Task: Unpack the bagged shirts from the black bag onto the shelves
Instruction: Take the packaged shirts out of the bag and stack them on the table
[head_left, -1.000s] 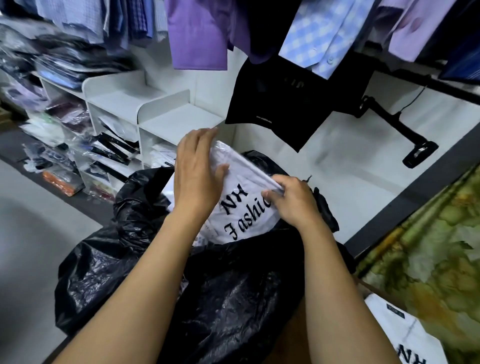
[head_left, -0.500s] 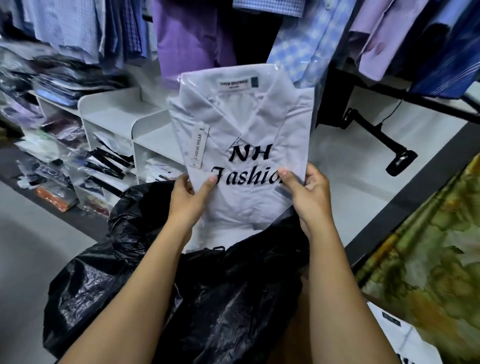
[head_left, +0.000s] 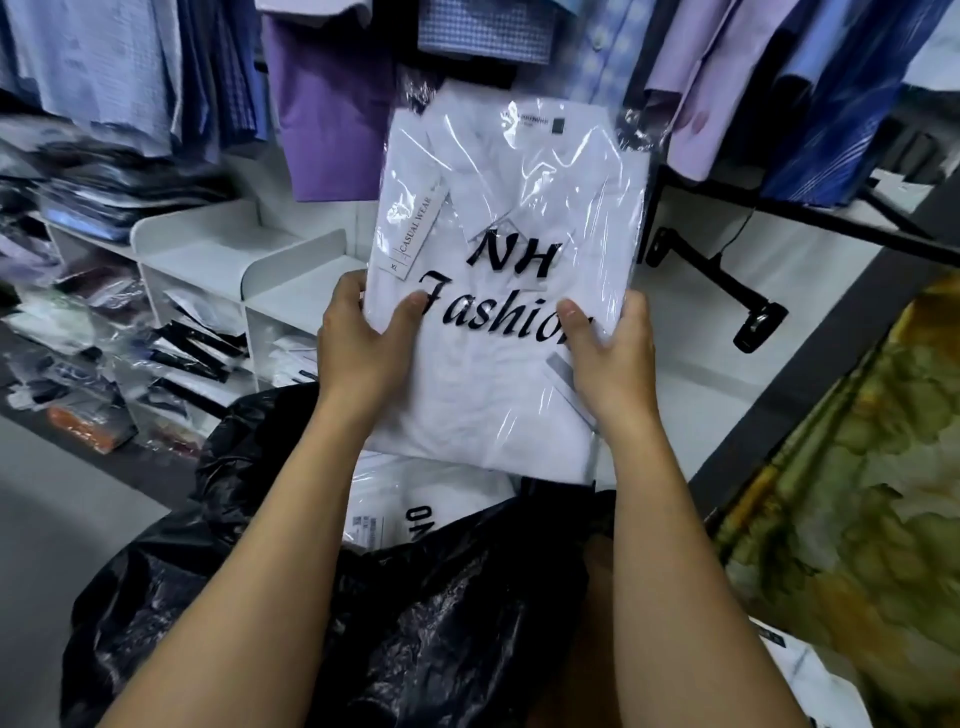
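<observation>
both hands, left (head_left: 363, 343) and right (head_left: 610, 353), pinch the bagged shirt (head_left: 509, 291) by its lower sides at frame centre, upright above the black bag (head_left: 415, 623), likely to read it before shelving on the shelves (head_left: 218, 244) at left.

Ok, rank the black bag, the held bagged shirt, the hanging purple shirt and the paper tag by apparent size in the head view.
1. black bag
2. bagged shirt
3. purple shirt, though farther away and partly hidden, so unsure
4. paper tag
</observation>
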